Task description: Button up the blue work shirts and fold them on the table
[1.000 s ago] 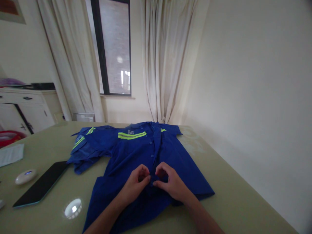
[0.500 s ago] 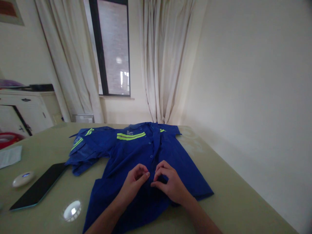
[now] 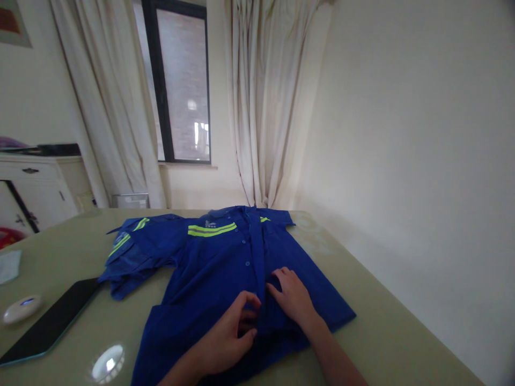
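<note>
A blue short-sleeved work shirt point(image 3: 213, 279) with yellow-green reflective bands lies front up, its collar toward the far edge of the table. Small buttons run down beside its front strip, which shows as a long fold. At the lower part of that strip is my left hand point(image 3: 229, 340), thumb and curled fingers apart, with no cloth visibly pinched. Just right of the strip and farther up, my right hand point(image 3: 293, 300) rests on the shirt with its fingers bent and spread. The cloth under both palms is hidden.
On the table point(image 3: 386, 327), a black flat tablet-like slab point(image 3: 52, 321) and a white oval device point(image 3: 23, 309) lie to the left. A pale sheet point(image 3: 10, 266) is near the left edge. A white cabinet point(image 3: 40, 187), curtains and a window stand behind; a wall runs along the right.
My hands, earlier pinched close together over the front strip, have parted. The left moved down and toward me, the right slightly right, and their fingers have opened. The view shifted a little.
</note>
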The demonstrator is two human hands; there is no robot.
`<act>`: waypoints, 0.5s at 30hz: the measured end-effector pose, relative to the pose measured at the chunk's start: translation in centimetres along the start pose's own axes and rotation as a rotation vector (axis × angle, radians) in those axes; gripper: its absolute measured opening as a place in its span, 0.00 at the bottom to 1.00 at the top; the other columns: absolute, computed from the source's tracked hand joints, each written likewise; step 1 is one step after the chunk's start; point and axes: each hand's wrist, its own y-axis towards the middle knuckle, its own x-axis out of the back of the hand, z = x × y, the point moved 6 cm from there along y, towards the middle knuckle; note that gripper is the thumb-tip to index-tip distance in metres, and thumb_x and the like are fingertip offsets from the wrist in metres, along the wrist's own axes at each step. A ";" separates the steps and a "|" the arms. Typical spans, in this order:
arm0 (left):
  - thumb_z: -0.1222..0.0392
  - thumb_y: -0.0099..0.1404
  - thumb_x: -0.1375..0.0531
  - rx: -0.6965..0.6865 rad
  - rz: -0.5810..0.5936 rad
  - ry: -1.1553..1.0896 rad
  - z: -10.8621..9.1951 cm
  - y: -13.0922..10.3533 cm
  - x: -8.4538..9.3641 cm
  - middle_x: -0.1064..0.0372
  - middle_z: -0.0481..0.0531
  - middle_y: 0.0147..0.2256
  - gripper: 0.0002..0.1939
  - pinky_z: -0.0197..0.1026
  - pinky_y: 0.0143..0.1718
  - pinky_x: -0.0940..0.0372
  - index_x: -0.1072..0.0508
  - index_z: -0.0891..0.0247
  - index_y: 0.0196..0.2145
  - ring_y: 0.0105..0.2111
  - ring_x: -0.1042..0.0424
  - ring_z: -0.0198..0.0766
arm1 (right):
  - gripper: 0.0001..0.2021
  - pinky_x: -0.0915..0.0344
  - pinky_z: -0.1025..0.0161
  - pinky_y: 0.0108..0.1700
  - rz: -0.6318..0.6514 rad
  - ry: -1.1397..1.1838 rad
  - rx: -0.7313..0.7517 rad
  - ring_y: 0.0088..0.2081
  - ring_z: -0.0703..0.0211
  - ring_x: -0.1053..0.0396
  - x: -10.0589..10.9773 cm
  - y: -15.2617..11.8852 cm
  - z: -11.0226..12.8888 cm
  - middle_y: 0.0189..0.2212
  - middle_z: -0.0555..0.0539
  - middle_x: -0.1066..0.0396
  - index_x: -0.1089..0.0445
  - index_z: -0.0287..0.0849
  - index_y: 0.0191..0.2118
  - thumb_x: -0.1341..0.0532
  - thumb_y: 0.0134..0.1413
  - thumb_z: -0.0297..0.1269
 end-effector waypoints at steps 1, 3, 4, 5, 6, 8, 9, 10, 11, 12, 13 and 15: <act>0.65 0.63 0.40 0.032 0.015 0.026 -0.1 -0.1 0.0 0.30 0.48 0.44 0.21 0.40 0.43 0.33 0.40 0.56 0.52 0.41 0.28 0.35 | 0.12 0.37 0.56 0.52 -0.005 -0.038 -0.012 0.50 0.46 0.31 0.1 0.0 -0.1 0.46 0.41 0.27 0.25 0.44 0.46 0.39 0.64 0.45; 0.62 0.59 0.35 0.081 0.048 0.120 -0.7 -0.5 0.0 0.30 0.45 0.39 0.20 0.36 0.37 0.35 0.36 0.58 0.47 0.36 0.30 0.34 | 0.12 0.37 0.56 0.50 -0.013 -0.088 -0.043 0.48 0.46 0.30 0.3 0.1 -0.2 0.45 0.42 0.27 0.25 0.45 0.45 0.40 0.66 0.46; 0.60 0.56 0.31 0.104 0.071 0.176 -1.0 -0.7 0.0 0.30 0.44 0.36 0.20 0.35 0.35 0.37 0.34 0.59 0.44 0.34 0.31 0.34 | 0.11 0.37 0.57 0.49 -0.008 -0.104 -0.056 0.48 0.47 0.30 0.4 0.2 -0.3 0.45 0.43 0.27 0.25 0.45 0.44 0.41 0.66 0.46; 0.59 0.53 0.29 0.124 0.088 0.235 -1.3 -0.9 -0.1 0.31 0.43 0.34 0.20 0.34 0.33 0.38 0.32 0.60 0.41 0.33 0.32 0.34 | 0.10 0.37 0.57 0.48 0.000 -0.118 -0.068 0.48 0.48 0.30 0.6 0.2 -0.3 0.45 0.43 0.27 0.26 0.46 0.43 0.40 0.65 0.44; 0.59 0.52 0.29 0.139 0.092 0.302 -1.7 -1.1 -0.1 0.31 0.42 0.32 0.18 0.34 0.31 0.40 0.30 0.60 0.38 0.32 0.33 0.33 | 0.09 0.37 0.58 0.46 0.010 -0.130 -0.077 0.48 0.48 0.30 0.8 0.3 -0.4 0.44 0.43 0.27 0.26 0.46 0.43 0.40 0.65 0.43; 0.63 0.54 0.33 0.116 0.056 0.455 -2.5 -1.3 -0.2 0.31 0.42 0.30 0.10 0.34 0.30 0.42 0.27 0.60 0.36 0.31 0.33 0.33 | 0.07 0.37 0.60 0.43 0.044 -0.147 -0.098 0.46 0.50 0.29 1.0 0.4 -0.4 0.44 0.44 0.27 0.26 0.46 0.42 0.39 0.64 0.41; 0.66 0.55 0.37 0.080 0.027 0.521 -3.1 -1.4 -0.2 0.30 0.43 0.30 0.09 0.34 0.31 0.42 0.26 0.59 0.36 0.31 0.33 0.33 | 0.07 0.38 0.60 0.40 0.067 -0.153 -0.114 0.45 0.50 0.28 1.2 0.4 -0.5 0.43 0.44 0.26 0.26 0.47 0.41 0.39 0.65 0.41; 0.69 0.56 0.39 0.036 -0.001 0.571 -3.7 -1.5 -0.2 0.29 0.43 0.32 0.11 0.34 0.32 0.42 0.25 0.58 0.37 0.32 0.32 0.33 | 0.09 0.39 0.61 0.38 0.090 -0.158 -0.134 0.43 0.50 0.27 1.2 0.3 -0.5 0.42 0.44 0.26 0.26 0.47 0.39 0.41 0.66 0.43; 0.70 0.55 0.41 -0.005 -0.023 0.603 -4.2 -1.6 -0.3 0.28 0.44 0.33 0.14 0.34 0.34 0.41 0.23 0.57 0.37 0.32 0.32 0.33 | 0.11 0.41 0.61 0.36 0.111 -0.158 -0.154 0.41 0.50 0.26 1.3 0.2 -0.6 0.40 0.44 0.25 0.25 0.47 0.38 0.42 0.67 0.45; 0.71 0.56 0.41 -0.039 -0.038 0.618 -4.7 -1.6 -0.4 0.28 0.44 0.34 0.15 0.34 0.34 0.41 0.22 0.56 0.38 0.33 0.31 0.33 | 0.15 0.42 0.61 0.35 0.120 -0.150 -0.165 0.39 0.50 0.26 1.3 0.1 -0.5 0.38 0.44 0.24 0.25 0.46 0.35 0.43 0.67 0.48; 0.71 0.56 0.41 -0.067 -0.048 0.623 -5.1 -1.7 -0.6 0.27 0.44 0.35 0.15 0.34 0.35 0.40 0.22 0.55 0.38 0.34 0.30 0.33 | 0.19 0.42 0.61 0.34 0.116 -0.125 -0.167 0.37 0.50 0.26 1.4 0.0 -0.3 0.36 0.43 0.24 0.25 0.45 0.32 0.45 0.68 0.51; 0.70 0.57 0.40 -0.101 -0.015 0.628 -5.5 -1.8 -1.2 0.26 0.45 0.37 0.15 0.34 0.36 0.39 0.20 0.54 0.37 0.35 0.29 0.33 | 0.24 0.43 0.61 0.33 0.094 0.001 -0.137 0.34 0.53 0.26 1.2 -0.2 0.6 0.30 0.44 0.24 0.26 0.44 0.28 0.44 0.66 0.57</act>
